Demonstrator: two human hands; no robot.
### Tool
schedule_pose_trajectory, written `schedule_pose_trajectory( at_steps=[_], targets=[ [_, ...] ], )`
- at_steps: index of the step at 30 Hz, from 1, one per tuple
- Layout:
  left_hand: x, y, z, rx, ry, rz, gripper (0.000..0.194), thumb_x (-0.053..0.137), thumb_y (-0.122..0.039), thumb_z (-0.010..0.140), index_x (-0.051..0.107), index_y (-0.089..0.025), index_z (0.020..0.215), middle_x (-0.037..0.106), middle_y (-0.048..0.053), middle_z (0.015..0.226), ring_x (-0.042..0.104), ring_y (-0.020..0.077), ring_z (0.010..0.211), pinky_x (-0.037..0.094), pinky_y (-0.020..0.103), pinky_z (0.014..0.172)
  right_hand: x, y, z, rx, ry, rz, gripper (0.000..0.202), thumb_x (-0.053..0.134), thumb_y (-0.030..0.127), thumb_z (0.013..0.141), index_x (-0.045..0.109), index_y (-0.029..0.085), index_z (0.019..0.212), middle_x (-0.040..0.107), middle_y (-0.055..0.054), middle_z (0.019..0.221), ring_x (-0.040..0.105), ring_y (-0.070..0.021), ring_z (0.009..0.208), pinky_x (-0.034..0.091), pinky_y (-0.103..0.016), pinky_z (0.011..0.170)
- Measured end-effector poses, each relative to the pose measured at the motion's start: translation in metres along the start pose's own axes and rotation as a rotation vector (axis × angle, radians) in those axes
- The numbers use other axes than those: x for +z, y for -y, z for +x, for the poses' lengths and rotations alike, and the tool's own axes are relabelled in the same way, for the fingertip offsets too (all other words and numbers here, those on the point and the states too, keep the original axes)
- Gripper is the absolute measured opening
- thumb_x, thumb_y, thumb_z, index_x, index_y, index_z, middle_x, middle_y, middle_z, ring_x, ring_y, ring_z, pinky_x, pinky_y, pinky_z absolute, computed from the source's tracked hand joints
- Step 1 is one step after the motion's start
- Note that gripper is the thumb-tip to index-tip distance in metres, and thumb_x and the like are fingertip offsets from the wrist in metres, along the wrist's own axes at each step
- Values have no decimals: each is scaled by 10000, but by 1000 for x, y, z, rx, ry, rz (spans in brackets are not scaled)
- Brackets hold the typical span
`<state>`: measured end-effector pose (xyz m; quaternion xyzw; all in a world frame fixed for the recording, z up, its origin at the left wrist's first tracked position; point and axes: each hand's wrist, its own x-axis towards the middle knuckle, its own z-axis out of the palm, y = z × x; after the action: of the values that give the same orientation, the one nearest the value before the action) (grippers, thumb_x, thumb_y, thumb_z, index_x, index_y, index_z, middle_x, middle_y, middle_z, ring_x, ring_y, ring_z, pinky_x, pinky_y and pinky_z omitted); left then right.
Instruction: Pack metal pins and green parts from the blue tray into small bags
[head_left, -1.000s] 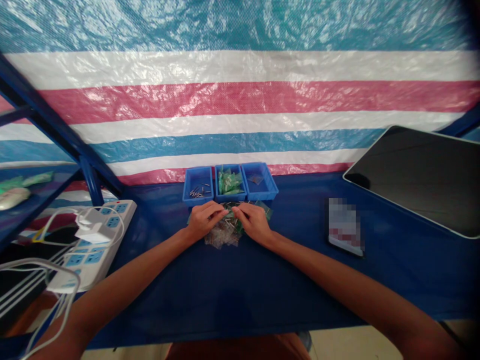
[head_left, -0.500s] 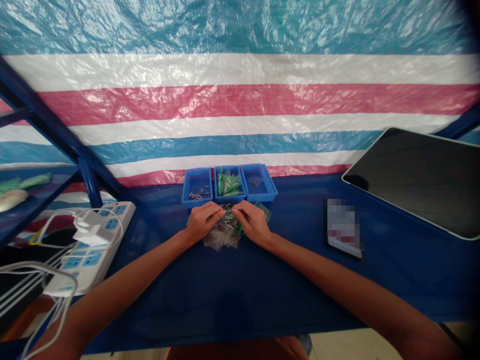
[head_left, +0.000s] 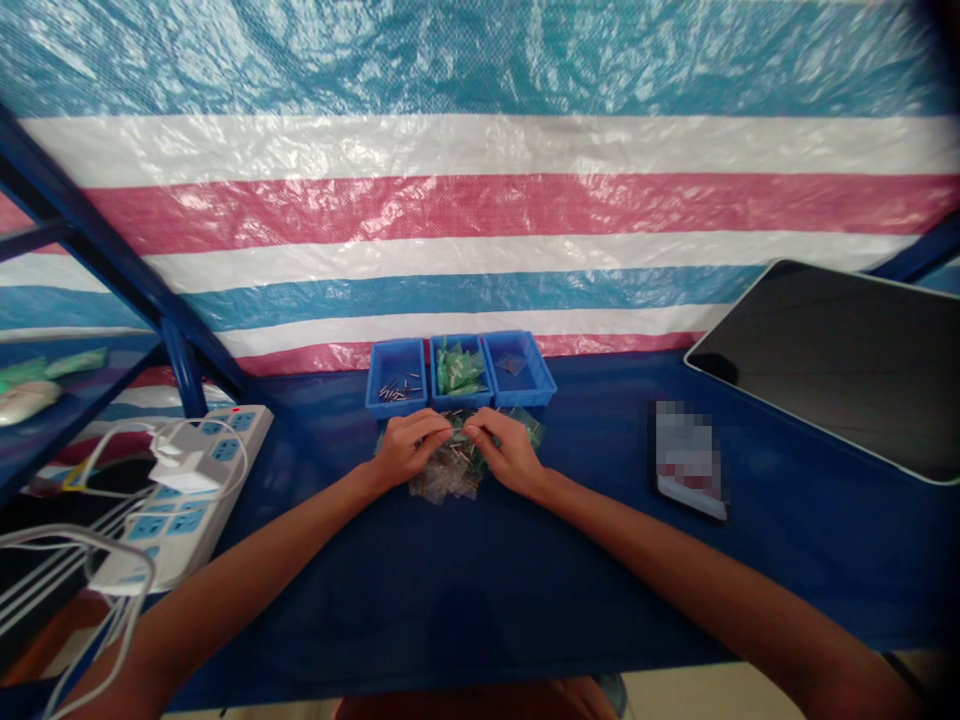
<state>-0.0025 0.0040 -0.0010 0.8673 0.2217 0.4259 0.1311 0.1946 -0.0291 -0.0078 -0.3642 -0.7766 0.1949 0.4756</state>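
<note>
My left hand (head_left: pixel 409 445) and my right hand (head_left: pixel 506 448) meet almost fingertip to fingertip above a small pile. Both are closed in a pinch, with something thin and small between them that is too tiny to make out. Beneath them lie clear plastic bags (head_left: pixel 444 482), green packets and loose metal pins, partly hidden by my fingers. Just beyond stand three blue bins in a row. Metal pins (head_left: pixel 394 390) lie in the left bin (head_left: pixel 396 409), green packets (head_left: pixel 459 368) fill the middle one, and the right bin (head_left: pixel 534 375) holds a small clear bag.
At the left, a white power strip (head_left: pixel 217 510) carries a plugged-in charger (head_left: pixel 187 470) and loose cables. A phone (head_left: pixel 686 460) lies to the right, with a dark-screened panel (head_left: pixel 832 365) behind it. Striped sheeting (head_left: pixel 480 210) hangs behind the blue table (head_left: pixel 480 580).
The hands stay over the pile in nearly the same pinch, with their fingertips shifted slightly. The whole view has moved a little; bins and pile look the same.
</note>
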Motion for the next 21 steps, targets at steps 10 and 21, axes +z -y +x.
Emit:
schedule_pose_trajectory(
  at_steps=[10,21],
  targets=[
    [4,2,-2,-57,-47,79,198,612,-263,845,606,-157,1012,647,24,806,559,73,575,463,191,595,2,0,0,26,-50,-27,224,417,282,950,589,181,850,588,-37,764,553,-149,712,436,-266,693],
    [4,1,-2,-62,-61,108,129,575,-237,868,628,-158,954,665,32,838,572,82,618,470,198,623,4,-3,-3,103,-57,13,216,518,339,899,580,197,1050,622,-25,786,569,-146,656,463,-265,632]
  ],
)
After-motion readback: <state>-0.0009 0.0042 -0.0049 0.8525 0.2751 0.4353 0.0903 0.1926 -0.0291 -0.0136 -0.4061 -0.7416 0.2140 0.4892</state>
